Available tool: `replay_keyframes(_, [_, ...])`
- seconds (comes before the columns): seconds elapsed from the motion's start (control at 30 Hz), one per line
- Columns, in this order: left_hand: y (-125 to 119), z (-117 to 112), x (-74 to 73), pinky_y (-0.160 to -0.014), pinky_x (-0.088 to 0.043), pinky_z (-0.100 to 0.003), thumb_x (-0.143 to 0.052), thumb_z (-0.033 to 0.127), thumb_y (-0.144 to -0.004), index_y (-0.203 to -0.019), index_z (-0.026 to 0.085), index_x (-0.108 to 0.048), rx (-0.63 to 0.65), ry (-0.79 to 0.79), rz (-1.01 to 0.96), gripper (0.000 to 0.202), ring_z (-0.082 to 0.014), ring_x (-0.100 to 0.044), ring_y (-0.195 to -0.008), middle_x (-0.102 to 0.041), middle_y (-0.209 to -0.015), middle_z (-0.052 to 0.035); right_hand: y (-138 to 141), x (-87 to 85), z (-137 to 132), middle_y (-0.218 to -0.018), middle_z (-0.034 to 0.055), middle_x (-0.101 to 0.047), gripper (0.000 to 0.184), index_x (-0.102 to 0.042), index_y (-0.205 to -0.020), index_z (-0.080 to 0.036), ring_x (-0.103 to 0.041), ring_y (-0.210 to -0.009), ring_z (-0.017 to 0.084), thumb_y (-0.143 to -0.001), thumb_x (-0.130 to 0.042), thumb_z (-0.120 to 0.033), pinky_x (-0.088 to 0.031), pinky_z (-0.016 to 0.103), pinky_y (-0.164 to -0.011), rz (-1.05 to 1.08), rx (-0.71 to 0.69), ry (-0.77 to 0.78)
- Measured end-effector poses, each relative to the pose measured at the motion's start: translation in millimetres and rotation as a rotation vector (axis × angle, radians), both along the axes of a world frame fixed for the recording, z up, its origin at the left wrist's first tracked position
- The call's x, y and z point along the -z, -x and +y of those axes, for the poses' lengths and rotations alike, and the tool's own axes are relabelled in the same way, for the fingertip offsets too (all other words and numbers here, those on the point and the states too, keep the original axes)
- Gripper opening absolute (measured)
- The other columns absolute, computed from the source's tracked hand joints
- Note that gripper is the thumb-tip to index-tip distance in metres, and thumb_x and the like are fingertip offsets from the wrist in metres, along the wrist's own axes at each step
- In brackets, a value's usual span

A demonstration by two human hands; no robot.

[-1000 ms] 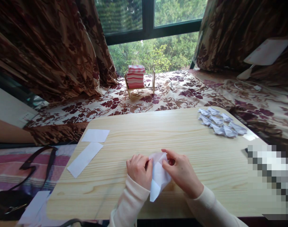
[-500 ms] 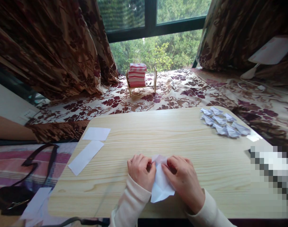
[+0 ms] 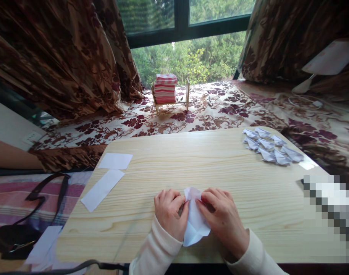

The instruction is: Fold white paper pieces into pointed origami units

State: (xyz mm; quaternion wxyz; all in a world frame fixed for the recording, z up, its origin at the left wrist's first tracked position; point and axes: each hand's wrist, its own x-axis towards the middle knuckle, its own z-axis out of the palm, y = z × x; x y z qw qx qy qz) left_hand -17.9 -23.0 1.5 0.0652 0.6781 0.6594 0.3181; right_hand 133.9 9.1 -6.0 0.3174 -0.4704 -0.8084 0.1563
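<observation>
A creased sheet of white paper (image 3: 195, 225) is held between my two hands, near the front edge of the wooden table. My left hand (image 3: 170, 212) pinches its left side between thumb and fingers. On the opposite side, my right hand (image 3: 222, 214) is closed on the paper too, thumb turned inward. The sheet is partly folded, its sides drawn in toward the middle and its lower end spread out toward me. Parts of both side edges are hidden behind my fingers.
Several folded white paper pieces (image 3: 269, 145) lie at the table's (image 3: 151, 160) back right. Two flat paper strips (image 3: 102, 190) rest on the left. A pixelated object (image 3: 332, 206) is at the right edge. A small rack with folded pink cloths (image 3: 165, 88) stands beyond, and a lamp (image 3: 326, 61) behind right.
Both hands keep their hold on the paper, with its sides drawn in slightly closer. The view has shifted a little; nothing else has visibly moved.
</observation>
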Motion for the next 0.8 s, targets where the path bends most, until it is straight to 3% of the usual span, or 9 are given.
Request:
replay_keyframes(0.2, [1,-1,-0.9,-0.071,-0.033,-0.035,-0.051,0.019,-0.081,-0.065,0.022,-0.064,0.074,-0.032,0.071,0.02,-0.0177,-0.048,-0.071,-0.057,-0.068,-0.0025,-3,-1.4,1,-0.071,-0.0007,-0.058,0.013,-0.056,-0.067,-0.021,-0.052,-0.07,0.014,-0.081,-0.055,-0.023,-0.031,0.029,-0.069,-0.025,-0.044,0.005])
replay_keyframes(0.3, [1,-1,-1.4,-0.072,-0.033,-0.036,-0.051,0.017,-0.08,-0.063,0.021,-0.062,0.091,-0.044,0.095,0.021,-0.0178,-0.048,-0.071,-0.057,-0.067,-0.0024,-6,-2.2,2,-0.076,-0.0002,-0.058,0.004,-0.06,-0.076,-0.022,-0.052,-0.073,0.015,-0.078,-0.056,-0.02,-0.031,0.03,-0.069,-0.018,-0.091,0.018])
replay_keyframes(0.43, [0,0,-1.8,-0.073,-0.033,-0.036,-0.05,0.016,-0.08,-0.062,0.02,-0.061,0.095,-0.039,0.106,0.021,-0.0179,-0.048,-0.071,-0.057,-0.067,-0.0025,-9,-4.4,3,-0.079,0.001,-0.057,0.01,-0.062,-0.083,-0.023,-0.05,-0.077,0.016,-0.078,-0.056,-0.016,-0.032,0.031,-0.071,-0.045,-0.17,0.035])
replay_keyframes(0.8, [8,-6,-5.5,-0.087,-0.033,-0.041,-0.049,0.017,-0.081,-0.077,0.021,-0.064,0.16,-0.072,0.087,0.016,-0.0184,-0.053,-0.075,-0.061,-0.074,-0.0027,-10,-10.7,3,-0.076,0.0033,-0.056,0.014,-0.062,-0.08,-0.02,-0.048,-0.074,0.017,-0.083,-0.049,-0.016,-0.032,0.032,-0.07,-0.095,-0.199,-0.03])
